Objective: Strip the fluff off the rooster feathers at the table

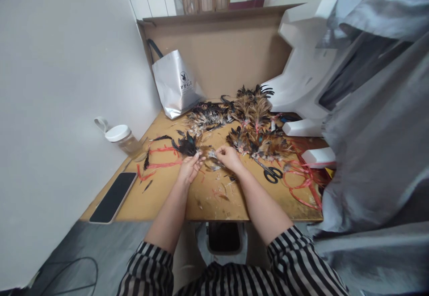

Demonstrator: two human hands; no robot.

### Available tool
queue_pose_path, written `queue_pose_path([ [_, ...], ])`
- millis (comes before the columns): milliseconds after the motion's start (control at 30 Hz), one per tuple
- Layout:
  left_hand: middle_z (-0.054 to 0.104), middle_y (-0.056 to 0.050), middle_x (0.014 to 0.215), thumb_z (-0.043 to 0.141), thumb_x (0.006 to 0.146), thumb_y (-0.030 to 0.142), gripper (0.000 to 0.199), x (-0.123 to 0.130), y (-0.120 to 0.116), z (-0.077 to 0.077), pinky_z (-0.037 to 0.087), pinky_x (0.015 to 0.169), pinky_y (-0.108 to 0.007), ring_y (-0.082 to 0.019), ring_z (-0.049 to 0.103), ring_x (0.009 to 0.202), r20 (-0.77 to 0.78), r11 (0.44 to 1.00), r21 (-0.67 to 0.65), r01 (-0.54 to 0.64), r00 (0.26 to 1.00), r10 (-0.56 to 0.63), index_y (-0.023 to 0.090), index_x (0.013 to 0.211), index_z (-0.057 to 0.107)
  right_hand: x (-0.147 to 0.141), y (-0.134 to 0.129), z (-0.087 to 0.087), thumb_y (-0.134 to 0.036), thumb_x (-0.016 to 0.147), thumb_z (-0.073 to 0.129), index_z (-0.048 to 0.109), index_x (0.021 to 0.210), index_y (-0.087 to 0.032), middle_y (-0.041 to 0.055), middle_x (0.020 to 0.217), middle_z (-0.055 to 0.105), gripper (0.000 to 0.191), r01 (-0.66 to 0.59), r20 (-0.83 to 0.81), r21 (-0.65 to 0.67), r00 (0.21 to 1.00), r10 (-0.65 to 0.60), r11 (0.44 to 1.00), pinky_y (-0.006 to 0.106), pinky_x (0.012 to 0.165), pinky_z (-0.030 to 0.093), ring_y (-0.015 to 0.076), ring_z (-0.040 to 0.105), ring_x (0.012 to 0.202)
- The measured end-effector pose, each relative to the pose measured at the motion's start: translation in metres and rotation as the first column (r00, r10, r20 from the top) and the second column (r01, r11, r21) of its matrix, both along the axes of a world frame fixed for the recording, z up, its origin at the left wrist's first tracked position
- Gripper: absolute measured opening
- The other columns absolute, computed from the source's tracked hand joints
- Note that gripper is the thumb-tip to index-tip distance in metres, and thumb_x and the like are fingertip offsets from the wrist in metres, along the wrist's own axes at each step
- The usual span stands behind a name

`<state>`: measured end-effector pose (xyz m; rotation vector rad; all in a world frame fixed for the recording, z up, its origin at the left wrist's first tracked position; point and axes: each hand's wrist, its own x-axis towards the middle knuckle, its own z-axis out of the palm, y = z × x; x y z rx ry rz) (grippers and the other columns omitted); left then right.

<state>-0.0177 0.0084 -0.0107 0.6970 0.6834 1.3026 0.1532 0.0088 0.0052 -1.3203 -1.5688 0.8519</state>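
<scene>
Over the middle of the wooden table, my left hand [192, 167] pinches the base of a bunch of dark, glossy feathers [187, 145] that fan out up and to the left. My right hand [229, 157] is a little to the right, its thumb and fingers pressed together. Pale, fluffy loose feathers [212, 154] lie by its fingertips; whether one is in the pinch I cannot tell. Just beyond the right hand lies a row of brown and black feather bunches [258, 143]. Black-handled scissors [271, 172] rest to its right.
More feather piles [209, 115] lie at the back, beside a silver bag [176, 83]. Red plastic strips [164, 165] lie left, and a tangle of red strips [303, 182] right. A lidded cup [124, 140] and phone [113, 197] stand left. White foam [301, 72] and grey cloth [378, 144] border the right.
</scene>
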Motion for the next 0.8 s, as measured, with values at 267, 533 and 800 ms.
queue_pose_path([
  [267,0.062,-0.004,0.068,0.061,0.069,0.011,0.004,-0.001,0.000,0.004,0.046,0.051,-0.013,-0.008,0.060,0.061,0.045,0.997,-0.069,0.015,0.999,-0.012,0.008,0.072,0.062,-0.015,-0.008,0.005,-0.031,0.065,0.056,0.057,0.069,-0.014,-0.0012,0.054,0.057,0.018,-0.182,-0.151,-0.104,0.975,0.165,0.978,0.017,0.046,0.036,0.0069,0.048,0.046],
  [533,0.061,-0.003,0.068,0.056,0.071,0.010,0.005,-0.006,-0.002,0.006,0.042,0.046,-0.009,-0.005,0.057,0.059,0.117,0.993,-0.109,0.049,0.992,-0.036,0.011,0.068,0.060,-0.007,-0.007,0.010,-0.041,0.061,0.062,0.058,0.071,-0.013,-0.0003,0.062,0.059,0.029,-0.382,-0.548,-0.255,0.814,0.193,0.888,0.015,0.034,0.020,0.0016,0.033,0.037],
  [800,0.057,-0.001,0.063,0.057,0.069,0.008,0.003,-0.007,-0.004,0.007,0.042,0.043,-0.008,-0.004,0.054,0.053,0.139,0.983,-0.109,0.147,0.982,-0.131,0.011,0.069,0.058,-0.008,-0.014,0.013,-0.035,0.059,0.065,0.060,0.073,-0.012,-0.0054,0.047,0.049,0.027,-0.597,-0.509,-0.327,0.764,0.395,0.733,0.016,0.034,0.012,0.0005,0.024,0.033],
])
